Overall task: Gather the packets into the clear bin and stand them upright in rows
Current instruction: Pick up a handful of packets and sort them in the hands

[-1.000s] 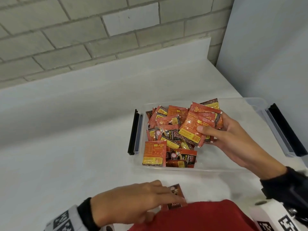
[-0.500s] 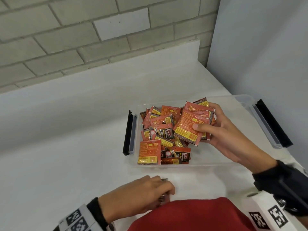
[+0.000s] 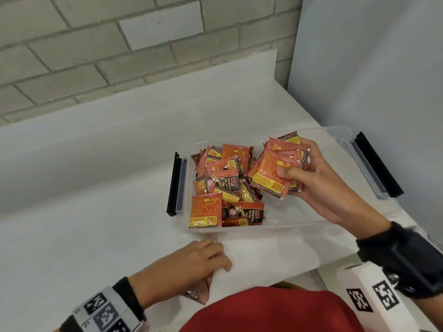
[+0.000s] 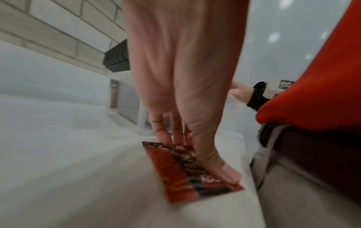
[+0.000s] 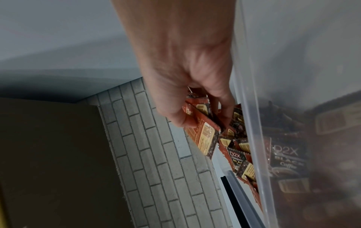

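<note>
Broadly, everything sits around the clear bin (image 3: 282, 222), which rests on the white table (image 3: 96, 224) with a black latch (image 3: 174, 185) on its left end and another on its right. Inside the bin, toward its left half, lies a loose heap of packets (image 3: 225, 183), red and orange with yellow panels, mostly flat or leaning on one another and none yet in a row; the right half of the bin floor looks bare.

Over the bin's middle the right hand (image 3: 318, 183) grips a fanned bunch of packets (image 3: 275, 173), thumb on the front one and fingers curled behind. Just in front of the bin, at the table's near edge, the left hand (image 3: 191, 267) pinches a single stray packet (image 4: 187, 171), thumb pressing along its face and fingers beneath its far end.

Judging by their look, the packets are light, thin and glossy, so they are likely to slide over each other and flop instead of standing alone. Taking them by the flat faces near the sealed edges, several squared together, seems the surest hold. Each row will probably need the bin wall or a neighbouring row to lean on, and the loose heap likely has to be straightened first.
</note>
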Motion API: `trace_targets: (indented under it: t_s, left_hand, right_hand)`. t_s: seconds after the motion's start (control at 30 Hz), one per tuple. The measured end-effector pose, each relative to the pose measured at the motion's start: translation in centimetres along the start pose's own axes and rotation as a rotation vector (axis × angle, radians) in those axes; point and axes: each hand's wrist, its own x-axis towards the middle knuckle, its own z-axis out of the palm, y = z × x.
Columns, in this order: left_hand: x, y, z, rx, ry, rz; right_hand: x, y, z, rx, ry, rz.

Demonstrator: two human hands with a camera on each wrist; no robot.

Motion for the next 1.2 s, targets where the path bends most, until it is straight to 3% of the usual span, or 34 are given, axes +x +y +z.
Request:
trace_targets:
  t_s: [0.13, 0.2, 0.33, 0.47, 0.6, 0.73, 0.83, 0.97, 1.2]
  left_hand:
    - [-0.6, -0.3, 0.0, -0.177, -0.056, -0.204]
    - [-0.9, -0.6, -0.5, -0.252, -0.071, -0.222]
    - [-1.7, -0.6, -3.3, -0.46, -0.043, -0.182]
    - [-1.8, 1.4, -7.5, -0.745, 0.023, -0.05]
    - [0.0, 2.2, -11.7, -0.928, 0.28, -0.001]
    - [4.7, 2.9, -15.2, -0.948, 0.59, -0.101]
    - [9.1, 2.8, -16.3, -0.728, 0.697, -0.177]
    - [14.0, 3.3, -16.3, -0.547, 0.751, -0.183]
    - [18.6, 3.5, -15.9, -0.584, 0.731, -0.185]
  right_hand:
    - [0.0, 0.1, 0.0, -0.014, -0.011, -0.003]
    - [0.0, 0.0, 0.1, -0.009, -0.012, 0.003]
    - [0.0, -0.2, 0.1, 0.012, -0.009, 0.008]
    - [-0.3, -0.3, -0.2, 0.034, -0.061, 0.007]
    - [-0.7, -0.5, -1.2, -0.001, -0.092, 0.011]
    - [-1.2, -1.1, -2.2, 0.018, -0.085, -0.009]
    - [-1.0, -1.7, -2.9, 0.023, -0.058, -0.042]
    - [-0.5, -2.7, -3.4, 0.053, -0.028, -0.05]
    - [0.6, -3.6, -3.8, 0.081, 0.08, -0.114]
